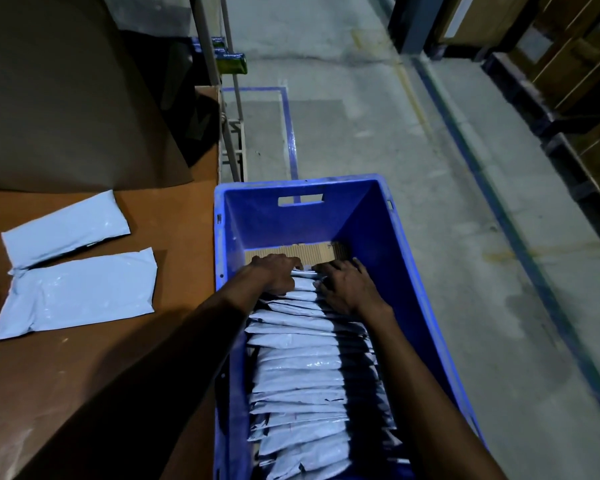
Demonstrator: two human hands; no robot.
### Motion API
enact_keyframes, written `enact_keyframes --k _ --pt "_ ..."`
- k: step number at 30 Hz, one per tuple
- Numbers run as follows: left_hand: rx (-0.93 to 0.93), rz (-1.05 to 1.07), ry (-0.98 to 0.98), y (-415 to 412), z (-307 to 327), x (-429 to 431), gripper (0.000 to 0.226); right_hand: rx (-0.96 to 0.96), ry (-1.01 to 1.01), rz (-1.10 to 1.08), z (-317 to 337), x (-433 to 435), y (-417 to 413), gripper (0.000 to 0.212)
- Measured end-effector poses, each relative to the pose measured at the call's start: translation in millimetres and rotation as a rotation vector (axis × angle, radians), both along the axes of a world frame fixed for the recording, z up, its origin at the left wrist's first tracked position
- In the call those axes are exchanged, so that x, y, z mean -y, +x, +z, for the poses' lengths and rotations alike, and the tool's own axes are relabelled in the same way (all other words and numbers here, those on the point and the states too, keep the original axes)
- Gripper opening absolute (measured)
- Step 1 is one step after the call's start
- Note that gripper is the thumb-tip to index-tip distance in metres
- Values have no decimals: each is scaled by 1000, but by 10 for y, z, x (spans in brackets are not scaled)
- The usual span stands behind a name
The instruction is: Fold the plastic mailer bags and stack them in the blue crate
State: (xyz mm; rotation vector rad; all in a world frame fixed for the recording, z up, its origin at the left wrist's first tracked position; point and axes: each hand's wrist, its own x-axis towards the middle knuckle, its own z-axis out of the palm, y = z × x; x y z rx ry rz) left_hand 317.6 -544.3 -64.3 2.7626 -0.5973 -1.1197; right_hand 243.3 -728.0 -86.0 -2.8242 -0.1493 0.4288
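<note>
We see the crate [371, 216] standing just right of the bench [181, 244], its long side running away from us. A row of folded bags [302, 368] fills it from the near end to well past the middle, each bag on edge and leaning, packed one against the next. Beyond the row, a strip of cardboard [291, 252] shows on the crate's bottom, and the far wall has a handle slot [301, 199].

Both hands are inside the crate at the far end of the row, side by side and close together. The left hand [274, 277] has its fingers curled down over the top edge of the last bags, gripping them. The right hand [349, 289] lies flatter on the bag tops with its fingers spread. We cannot tell whether its fingertips hook over the edge or only press, since they are dark against the crate's shadow. The left forearm crosses the crate's left rim, and the right one reaches in over the row.

On the bench, two more bags lie flat, well apart from the crate. The back bag [66, 228] sits at a slant and the front bag [80, 294] is just beside it, their left ends nearly touching. Behind them stands a large brown board [66, 98]. Right of the crate is grey floor [430, 168] marked with blue tape [293, 143].
</note>
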Motion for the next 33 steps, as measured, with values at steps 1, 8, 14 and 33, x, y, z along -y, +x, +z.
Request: enact_keyframes --k 1,8,14,33 --pt "0 -9 18 -8 15 -12 64 0 12 -6 -5 -23 -27 44" --pt "-9 -17 40 -141 121 -46 67 69 32 -18 39 -141 -193 43" --pt "108 -56 80 -394 189 -2 65 117 -12 -102 114 -190 -257 45" --pt "576 -99 -388 -998 972 -868 70 394 341 -297 718 -633 -764 32"
